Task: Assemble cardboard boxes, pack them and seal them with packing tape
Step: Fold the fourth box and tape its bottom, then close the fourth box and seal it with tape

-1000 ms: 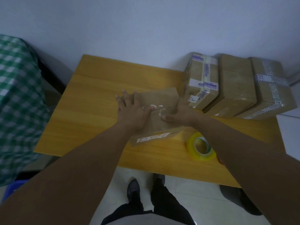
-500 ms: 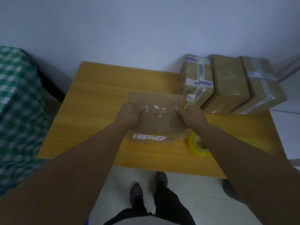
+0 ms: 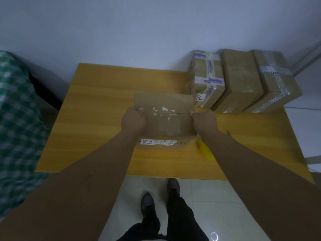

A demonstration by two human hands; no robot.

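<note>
Two hands on one box (image 3: 163,124), centre of frame on the wooden table (image 3: 104,105). The left hand (image 3: 132,121) grips the box's left side and the right hand (image 3: 205,120) grips its right side, each with digits hooked over the top edge at the flap seam. The hands are well apart, with the box between them.

Step, as a guess: the flaps are folded shut and the box is being squared up for sealing. Cannot tell if it is lifted or resting.

The next move probably needs one hand to keep the flaps down while the other goes for the yellow tape roll (image 3: 205,150), which is blurred and half hidden under the right forearm, just right of the box.

Box look:
- Brown, reused cardboard.
- The top flaps meet in a thin line across the middle.
- White torn-label scraps sit along that seam, with a shiny patch of old tape below it.
- A white printed label is on the near side face.
- No fresh tape shows over the seam.

Three sealed boxes (image 3: 241,80) stand in a row at upper right. A green checked cloth (image 3: 15,119) is at the left edge.
</note>
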